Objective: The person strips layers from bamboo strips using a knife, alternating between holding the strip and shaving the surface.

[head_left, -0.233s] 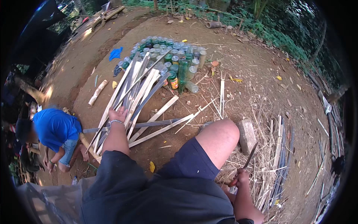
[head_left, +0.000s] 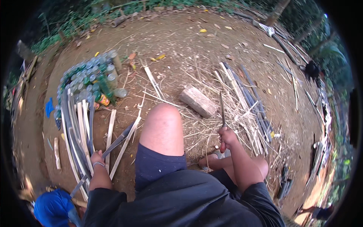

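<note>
My left hand (head_left: 98, 157) is closed around a dark-faced bamboo strip (head_left: 120, 139), which runs slantwise across the pile at left. Pale and dark split bamboo strips (head_left: 82, 126) lie lengthwise beneath and beside that hand. My right hand (head_left: 226, 135) grips a long-bladed knife (head_left: 222, 109) by its reddish-brown handle, blade pointing up and away from me. Just beyond the knife lies a squared wooden block (head_left: 198, 100) on the ground, among thin shavings (head_left: 196, 130). My bare bent knee (head_left: 162, 123) stands between the two hands.
Upright glass bottles and jars (head_left: 89, 77) crowd the far left. Another bundle of bamboo strips (head_left: 242, 98) lies right of the block. A person in a blue shirt (head_left: 55, 208) is low at left. A blue cloth (head_left: 49, 107) and a short bamboo piece (head_left: 57, 153) lie on the dirt.
The view has swung to the right. My left hand, earlier open with its palm up over the strips, is now closed on a dark one. The knife stays in my right hand.
</note>
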Demonstrator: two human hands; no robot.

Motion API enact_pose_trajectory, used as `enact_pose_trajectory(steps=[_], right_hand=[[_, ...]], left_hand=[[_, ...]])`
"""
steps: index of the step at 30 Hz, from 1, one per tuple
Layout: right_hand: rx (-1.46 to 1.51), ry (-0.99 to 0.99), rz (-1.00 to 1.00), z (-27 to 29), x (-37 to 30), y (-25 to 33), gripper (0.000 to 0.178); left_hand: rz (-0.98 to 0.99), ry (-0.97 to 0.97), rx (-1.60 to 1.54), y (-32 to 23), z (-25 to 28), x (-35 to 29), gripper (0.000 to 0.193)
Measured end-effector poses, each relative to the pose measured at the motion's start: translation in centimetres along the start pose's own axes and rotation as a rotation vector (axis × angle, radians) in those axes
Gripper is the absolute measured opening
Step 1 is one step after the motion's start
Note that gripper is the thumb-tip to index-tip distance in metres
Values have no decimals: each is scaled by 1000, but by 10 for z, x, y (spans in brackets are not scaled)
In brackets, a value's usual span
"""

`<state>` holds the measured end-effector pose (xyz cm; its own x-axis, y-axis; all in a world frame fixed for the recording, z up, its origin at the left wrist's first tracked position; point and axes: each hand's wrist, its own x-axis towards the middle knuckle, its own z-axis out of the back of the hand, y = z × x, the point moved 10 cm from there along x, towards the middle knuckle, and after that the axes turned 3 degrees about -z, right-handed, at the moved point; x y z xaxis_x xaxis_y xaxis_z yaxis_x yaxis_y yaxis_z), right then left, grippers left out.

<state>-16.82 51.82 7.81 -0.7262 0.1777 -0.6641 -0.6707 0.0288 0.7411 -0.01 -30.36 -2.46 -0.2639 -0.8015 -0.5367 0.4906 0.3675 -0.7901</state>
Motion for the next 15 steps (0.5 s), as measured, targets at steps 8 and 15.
enact_pose_trajectory(steps=[8, 15], right_hand=[[-535, -459, 196, 200, -83, 162, 20], [-948, -867, 101, 362, -111, 97, 22]], left_hand=[[-466, 632, 593, 58, -229, -113, 46], [-475, 731, 537, -45, -336, -209, 19]])
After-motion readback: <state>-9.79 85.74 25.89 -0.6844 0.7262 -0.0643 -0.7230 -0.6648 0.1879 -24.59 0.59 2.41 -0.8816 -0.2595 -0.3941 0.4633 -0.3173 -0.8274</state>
